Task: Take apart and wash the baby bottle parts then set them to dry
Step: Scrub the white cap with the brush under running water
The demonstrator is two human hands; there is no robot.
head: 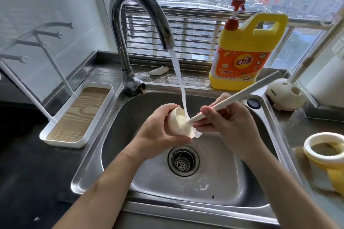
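Yellow jug reads KEON; left hand grips cream cap, right hand grips brush

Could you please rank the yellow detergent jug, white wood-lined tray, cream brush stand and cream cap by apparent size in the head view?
1-2. Yellow plastic detergent jug and white wood-lined tray: too alike to rank.
3. Domed cream brush stand.
4. Round cream cap, partly hidden in the left hand.
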